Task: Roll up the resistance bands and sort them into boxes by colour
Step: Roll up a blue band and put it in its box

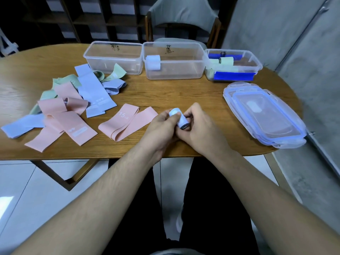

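Rolled blue band (178, 117) gripped between left hand (161, 126) and right hand (200, 127), fingers of both curled round it, at 6 o'clock on desk (174, 92). Flat pink band (127, 120) laid just beside, at 9 o'clock of hands. Loose bands (73, 100) heaped at 9 o'clock. Three boxes (173, 60) ranged at 12 o'clock; lids (263, 115) stacked at 3 o'clock.

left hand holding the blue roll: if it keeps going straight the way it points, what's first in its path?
Probably the middle box. The left hand, gripping the blue roll with the right hand, points up-right across bare table. Depth is unclear.
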The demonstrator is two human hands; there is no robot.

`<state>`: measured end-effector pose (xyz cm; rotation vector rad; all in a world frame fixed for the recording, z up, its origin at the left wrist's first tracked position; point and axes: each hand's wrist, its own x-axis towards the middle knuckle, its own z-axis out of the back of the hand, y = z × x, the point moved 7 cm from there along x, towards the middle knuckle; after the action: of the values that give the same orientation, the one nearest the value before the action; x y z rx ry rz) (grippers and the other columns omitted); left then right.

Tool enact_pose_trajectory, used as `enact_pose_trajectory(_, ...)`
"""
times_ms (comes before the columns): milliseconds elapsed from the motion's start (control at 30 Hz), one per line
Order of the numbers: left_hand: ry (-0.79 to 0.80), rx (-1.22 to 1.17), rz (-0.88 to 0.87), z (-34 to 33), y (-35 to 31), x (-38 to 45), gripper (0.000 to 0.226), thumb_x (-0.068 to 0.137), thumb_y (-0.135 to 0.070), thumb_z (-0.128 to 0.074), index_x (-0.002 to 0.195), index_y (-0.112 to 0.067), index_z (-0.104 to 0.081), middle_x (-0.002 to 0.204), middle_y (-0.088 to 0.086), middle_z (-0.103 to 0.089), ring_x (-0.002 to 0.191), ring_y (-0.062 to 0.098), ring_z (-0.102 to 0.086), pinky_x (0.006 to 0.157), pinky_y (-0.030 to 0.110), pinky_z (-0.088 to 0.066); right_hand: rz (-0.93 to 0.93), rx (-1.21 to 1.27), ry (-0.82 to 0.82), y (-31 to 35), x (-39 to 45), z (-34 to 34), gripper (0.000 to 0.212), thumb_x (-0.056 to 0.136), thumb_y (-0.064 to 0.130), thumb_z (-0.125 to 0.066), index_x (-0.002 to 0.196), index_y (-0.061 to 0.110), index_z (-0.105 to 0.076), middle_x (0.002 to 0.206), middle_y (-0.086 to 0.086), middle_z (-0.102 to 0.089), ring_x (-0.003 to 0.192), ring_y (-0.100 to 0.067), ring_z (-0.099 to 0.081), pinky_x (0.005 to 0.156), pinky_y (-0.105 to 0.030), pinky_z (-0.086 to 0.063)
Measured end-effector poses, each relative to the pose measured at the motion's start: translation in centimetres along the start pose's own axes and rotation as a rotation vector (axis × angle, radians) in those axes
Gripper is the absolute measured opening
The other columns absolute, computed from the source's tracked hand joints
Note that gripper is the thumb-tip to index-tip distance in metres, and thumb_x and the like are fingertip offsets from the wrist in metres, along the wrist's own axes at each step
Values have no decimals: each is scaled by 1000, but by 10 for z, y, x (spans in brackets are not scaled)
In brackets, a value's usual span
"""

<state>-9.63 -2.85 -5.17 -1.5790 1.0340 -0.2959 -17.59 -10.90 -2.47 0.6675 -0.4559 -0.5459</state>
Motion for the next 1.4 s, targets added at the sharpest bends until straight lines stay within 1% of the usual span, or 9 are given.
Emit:
enact_pose_trajectory(167, 9, 22, 10, 8, -5, -12, 20, 100, -12, -46, 113, -19, -59, 92, 5, -71, 70, 17, -65, 78, 33, -52, 7, 37, 31, 7, -7, -2, 54, 68, 37, -84, 111, 31, -50, 98, 10, -54, 75, 0, -48, 69, -23, -39)
enact_pose_trajectory(267, -6, 94, -5, 11, -13, -22, 22, 97, -13, -48, 113, -23, -60, 88, 3, -69, 72, 15, -61, 68, 28, -51, 49, 42, 22, 21, -10, 0, 70, 67, 39, -83, 129, 30, -51, 116, 14, -50, 92, -3, -49, 86, -24, -43)
enact_pose_trajectory(367, 13, 82, -31, 12, -24, -28, 20, 95, -10, -46, 96, -20, -63, 80, 1, -71, 74, 14, -64, 59, 24, -51, 91, 91, 51, 38, -11, 1, 59, 72, 30, -83, 125, 30, -57, 116, 16, -55, 95, -3, -54, 88, -19, -45)
enact_pose_trajectory(500, 44, 155, -22, 15, -34, -27, 23, 95, -18, -48, 108, -17, -68, 85, 0, -72, 71, 11, -61, 60, 23, -45, 113, 86, 28, 50, -4, 4, 58, 73, 22, -83, 127, 23, -61, 114, 11, -57, 104, -8, -55, 91, -11, -41)
enact_pose_trajectory(700, 88, 193, -47, 14, -56, -8, 8, 91, -11, -59, 92, -16, -66, 84, 3, -67, 81, 16, -55, 60, 25, -40, 147, 29, 28, 64, 23, 13, 60, 75, 13, -79, 132, 16, -61, 122, 0, -58, 110, -6, -53, 85, 5, -28)
enact_pose_trajectory(833, 127, 199, -94, 9, -80, 19, 19, 90, -2, -55, 99, -17, -64, 77, 3, -60, 70, 12, -55, 60, 25, -44, 136, -26, 31, 69, 59, 12, 67, 73, 16, -77, 137, 21, -55, 124, 1, -56, 113, -8, -50, 83, 0, -30)
enact_pose_trajectory(1100, 44, 180, -121, 17, -138, 94, 13, 88, -2, -57, 79, -11, -58, 60, 2, -56, 61, 13, -57, 70, 32, -49, 120, -78, 6, 73, 152, 8, 63, 75, 23, -69, 136, 28, -50, 122, -2, -55, 117, -25, -50, 99, -35, -44)
enact_pose_trajectory(1267, 75, 366, -110, 21, -167, 135, 10, 91, -10, -58, 83, -16, -62, 59, -7, -63, 61, 7, -61, 66, 25, -56, 106, -209, -91, 72, 203, 7, 61, 76, 25, -65, 135, 26, -50, 124, -4, -58, 119, -27, -48, 97, -32, -38)
enact_pose_trajectory(1400, -12, 540, -171, 35, -191, 170, 22, 85, -7, -62, 66, -17, -57, 52, -5, -57, 56, 10, -57, 55, 18, -49, 101, -245, -45, 66, 237, -5, 61, 78, 30, -67, 136, 27, -47, 124, -6, -56, 121, -26, -48, 99, -31, -38)
